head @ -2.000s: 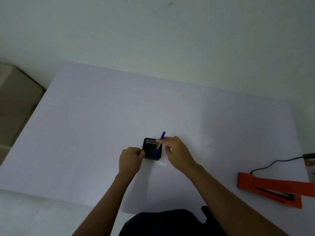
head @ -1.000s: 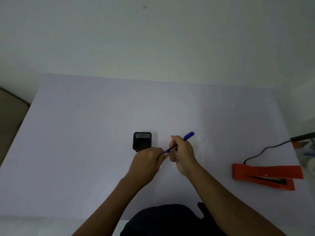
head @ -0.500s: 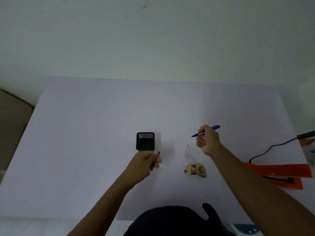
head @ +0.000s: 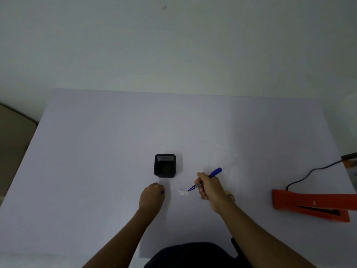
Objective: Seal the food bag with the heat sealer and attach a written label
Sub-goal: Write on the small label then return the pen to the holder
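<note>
My right hand grips a blue pen with its tip down at a small white label lying on the table. My left hand is closed around the blue pen cap, just left of the label. The clear food bag lies flat behind my right hand; its brown contents peek out beside my wrist. The orange heat sealer rests at the right edge with its black cord.
A black square pen holder stands just beyond my hands. The white table meets a pale wall at the back. A beige object sits off the table's left side.
My right hand took the pen from the holder, my left hand pulled the cap off, and the pen swung right, then came back down to the label.
</note>
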Tool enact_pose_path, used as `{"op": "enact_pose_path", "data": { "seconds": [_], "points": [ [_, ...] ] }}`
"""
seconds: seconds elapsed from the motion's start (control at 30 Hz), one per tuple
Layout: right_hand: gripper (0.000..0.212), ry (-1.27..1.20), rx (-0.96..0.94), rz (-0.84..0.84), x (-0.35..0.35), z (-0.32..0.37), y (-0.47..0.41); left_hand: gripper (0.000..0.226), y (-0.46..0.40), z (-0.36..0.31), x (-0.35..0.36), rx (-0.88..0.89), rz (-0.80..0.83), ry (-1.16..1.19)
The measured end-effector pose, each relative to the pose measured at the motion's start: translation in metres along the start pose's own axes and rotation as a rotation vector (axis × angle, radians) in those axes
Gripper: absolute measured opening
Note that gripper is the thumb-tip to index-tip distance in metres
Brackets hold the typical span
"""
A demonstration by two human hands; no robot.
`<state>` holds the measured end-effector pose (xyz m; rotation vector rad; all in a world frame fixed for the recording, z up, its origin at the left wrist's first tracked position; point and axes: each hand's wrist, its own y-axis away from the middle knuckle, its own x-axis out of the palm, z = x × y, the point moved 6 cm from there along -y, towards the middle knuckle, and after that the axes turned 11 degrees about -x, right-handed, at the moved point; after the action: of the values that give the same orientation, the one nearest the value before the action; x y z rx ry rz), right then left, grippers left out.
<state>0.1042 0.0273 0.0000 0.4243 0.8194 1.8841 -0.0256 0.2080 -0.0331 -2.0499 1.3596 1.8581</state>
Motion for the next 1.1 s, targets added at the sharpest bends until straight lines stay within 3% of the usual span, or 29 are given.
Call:
{"op": "enact_pose_path", "data": {
  "seconds": [0.33,0.47,0.63,0.9,1.1],
  "points": [
    [0.034,-0.007,-0.024,-0.033,0.002,-0.005,-0.004,0.020,-0.002,-0.003,0.005,0.069,-0.078,-0.022],
    [0.039,-0.026,-0.080,-0.069,0.000,-0.010,-0.009,0.026,0.002,-0.019,0.010,0.182,-0.115,-0.033],
    [0.035,0.114,-0.159,-0.030,0.009,-0.024,-0.016,0.025,0.007,-0.049,0.025,0.337,-0.098,-0.159],
    [0.027,0.309,-0.321,0.048,0.022,-0.039,-0.014,0.010,0.001,-0.055,0.033,0.332,-0.066,-0.278],
    [0.013,0.483,-0.492,0.112,0.036,-0.042,-0.019,0.018,0.002,-0.056,0.030,0.313,-0.076,-0.253]
  ]
}}
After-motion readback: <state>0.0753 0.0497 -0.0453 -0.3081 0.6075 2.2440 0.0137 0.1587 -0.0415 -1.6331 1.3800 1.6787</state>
